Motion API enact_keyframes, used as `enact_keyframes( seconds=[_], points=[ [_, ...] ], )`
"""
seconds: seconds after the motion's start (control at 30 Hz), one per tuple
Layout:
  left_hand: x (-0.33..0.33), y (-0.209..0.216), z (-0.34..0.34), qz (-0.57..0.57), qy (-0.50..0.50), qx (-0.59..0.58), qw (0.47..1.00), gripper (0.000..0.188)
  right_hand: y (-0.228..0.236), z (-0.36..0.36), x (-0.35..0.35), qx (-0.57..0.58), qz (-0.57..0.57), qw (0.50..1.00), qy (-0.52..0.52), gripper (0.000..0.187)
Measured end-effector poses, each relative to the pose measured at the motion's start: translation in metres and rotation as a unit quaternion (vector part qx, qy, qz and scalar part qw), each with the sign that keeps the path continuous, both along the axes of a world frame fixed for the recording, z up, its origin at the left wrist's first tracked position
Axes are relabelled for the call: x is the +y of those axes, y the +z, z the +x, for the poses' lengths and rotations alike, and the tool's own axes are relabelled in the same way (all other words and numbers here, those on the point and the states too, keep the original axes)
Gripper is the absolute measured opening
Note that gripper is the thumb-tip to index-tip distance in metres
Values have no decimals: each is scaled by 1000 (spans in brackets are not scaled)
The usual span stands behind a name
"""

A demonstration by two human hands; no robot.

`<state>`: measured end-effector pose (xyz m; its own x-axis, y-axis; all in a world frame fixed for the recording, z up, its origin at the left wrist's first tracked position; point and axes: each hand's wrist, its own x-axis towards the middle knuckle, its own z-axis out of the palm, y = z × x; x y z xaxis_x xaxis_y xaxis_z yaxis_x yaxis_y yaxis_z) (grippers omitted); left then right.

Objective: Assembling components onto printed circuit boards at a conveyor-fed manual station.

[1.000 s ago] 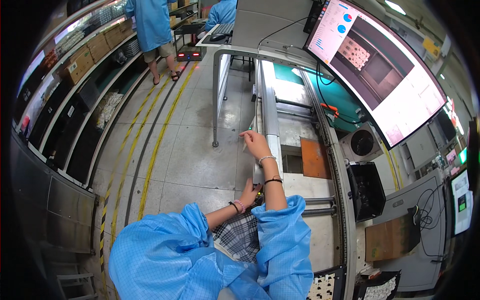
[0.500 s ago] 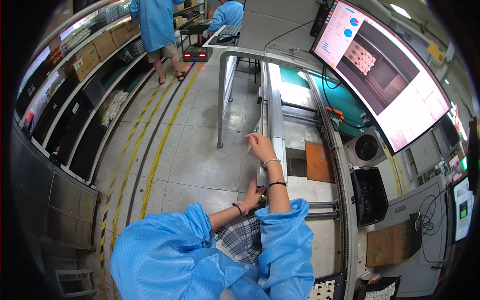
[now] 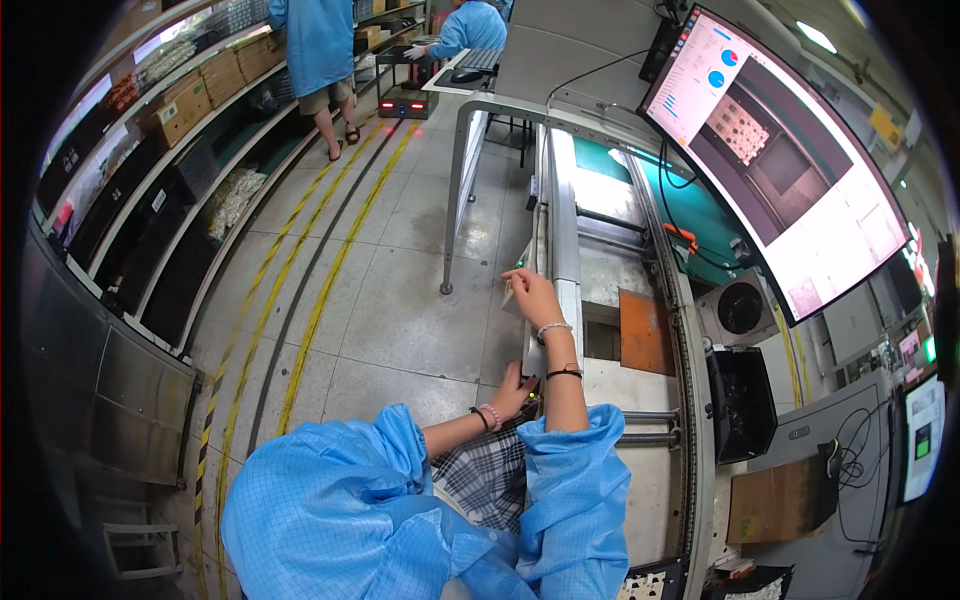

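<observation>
My right hand (image 3: pixel 533 298) is closed at the outer side of the grey metal rail (image 3: pixel 566 235), its wrist bent and fingers pointing down. A thin pale piece (image 3: pixel 510 299) shows under its fingers; its kind is unclear. Lower and closer to my body, my left hand (image 3: pixel 510 393) reaches in against the same side, beside a small yellow-green light (image 3: pixel 533 396). Its fingers curl around a dark spot at the rail's side, and what they hold is hidden. A small green light (image 3: pixel 520 264) glows just beyond my right hand.
Right of the rail lies the machine bed with an orange-brown plate (image 3: pixel 647 331) and metal rods (image 3: pixel 650 428). A large monitor (image 3: pixel 790 170) overhangs it. A black bin (image 3: pixel 742 400) and a cardboard box (image 3: pixel 780 500) stand farther right. Shelves (image 3: pixel 190 160) line the left; two people in blue work beyond.
The view has shifted slightly, so most things sit a little farther right. Both hands stay at the rail's side. The standing person at the back has shifted their legs.
</observation>
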<state>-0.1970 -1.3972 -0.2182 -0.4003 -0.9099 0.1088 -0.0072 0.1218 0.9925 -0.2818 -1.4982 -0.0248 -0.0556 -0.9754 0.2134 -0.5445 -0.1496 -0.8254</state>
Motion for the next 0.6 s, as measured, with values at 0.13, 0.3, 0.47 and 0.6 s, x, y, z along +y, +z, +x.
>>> enact_keyframes(
  seconds=[0.13, 0.3, 0.47, 0.6],
  points=[
    [1, 2, 1, 13, -3, -13, 1000, 44, 3, 0, 2, 13, 19, 1000, -6, 25],
    [0, 6, 2, -26, 1, -15, 1000, 48, -3, -1, -1, 18, 7, 1000, -7, 25],
    [1, 9, 2, -43, 10, -21, 999, 49, -1, 0, 1, 7, 0, 1000, -5, 25],
    [1, 8, 2, -29, 3, -28, 999, 51, 5, 1, 3, 14, 7, 1000, -1, 25]
  ],
)
